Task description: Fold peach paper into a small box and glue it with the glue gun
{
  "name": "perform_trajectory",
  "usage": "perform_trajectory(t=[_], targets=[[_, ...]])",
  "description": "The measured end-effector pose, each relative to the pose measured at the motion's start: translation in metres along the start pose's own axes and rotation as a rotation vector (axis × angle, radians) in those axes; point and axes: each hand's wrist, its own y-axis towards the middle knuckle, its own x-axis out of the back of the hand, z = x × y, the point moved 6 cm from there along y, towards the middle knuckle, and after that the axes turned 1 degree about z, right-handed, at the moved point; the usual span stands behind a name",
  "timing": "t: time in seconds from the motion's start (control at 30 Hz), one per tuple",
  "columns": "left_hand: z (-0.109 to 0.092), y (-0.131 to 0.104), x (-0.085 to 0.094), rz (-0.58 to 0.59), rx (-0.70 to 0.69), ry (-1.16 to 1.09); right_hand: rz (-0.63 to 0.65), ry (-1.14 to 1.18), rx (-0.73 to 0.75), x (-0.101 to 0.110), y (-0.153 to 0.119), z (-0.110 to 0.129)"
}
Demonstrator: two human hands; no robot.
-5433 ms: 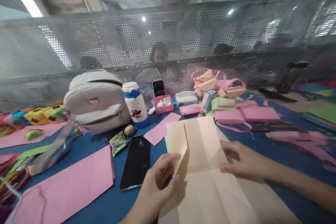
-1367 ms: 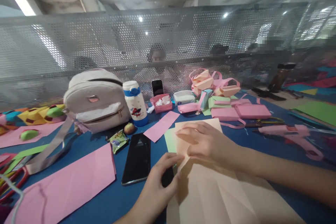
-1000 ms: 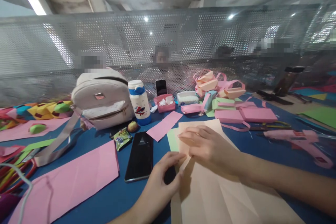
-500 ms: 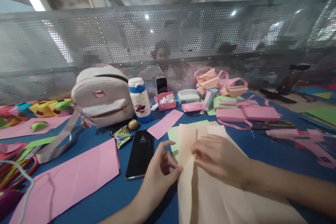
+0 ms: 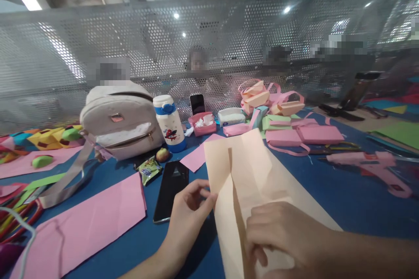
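Observation:
A large sheet of peach paper (image 5: 252,170) with creases and a raised fold down its left part lies before me, its far end lifted off the table. My left hand (image 5: 193,209) pinches the left edge between thumb and fingers. Lower down, my right hand (image 5: 281,231) has its fingers curled at the raised flap beside the fold; its fingertips are partly hidden. A black phone (image 5: 170,192) lies flat just left of my left hand. Beyond the paper's far end is a small pink strip of paper (image 5: 196,157).
Pink sheets (image 5: 94,222) lie at left, near a white backpack (image 5: 122,122) and a bottle (image 5: 170,126). A snack packet (image 5: 149,170) sits by the phone. Pink paper boxes (image 5: 321,134) stand at back right, with a pink glue gun (image 5: 369,165) nearer. A perforated metal panel (image 5: 222,35) rises behind.
My right hand has moved down the fold toward me, from near the far end. The paper's far end has risen and shifted left, covering the green sheet. My left hand keeps its pinch.

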Motion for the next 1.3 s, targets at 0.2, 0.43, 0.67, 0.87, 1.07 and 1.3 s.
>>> perform_trajectory(t=[0.2, 0.43, 0.67, 0.87, 1.07, 1.3], targets=[[0.007, 0.000, 0.001, 0.006, 0.002, -0.029, 0.141, 0.139, -0.319, -0.007, 0.017, -0.023], [0.010, 0.002, -0.009, 0.094, 0.022, -0.079, 0.049, 0.207, -0.302, 0.015, 0.018, -0.040], [0.014, -0.001, -0.014, 0.147, 0.039, -0.095, -0.096, 0.048, -0.196, 0.039, 0.001, -0.026], [0.020, -0.003, -0.019, 0.218, 0.054, -0.052, -0.035, -0.256, -0.248, 0.021, -0.001, -0.022], [0.003, -0.012, -0.023, 0.346, -0.070, 0.246, 0.032, -0.274, -0.187, 0.021, 0.003, -0.028], [-0.003, -0.009, -0.021, 0.367, -0.202, 0.481, 0.167, -0.173, -0.122, 0.024, 0.012, -0.028]])
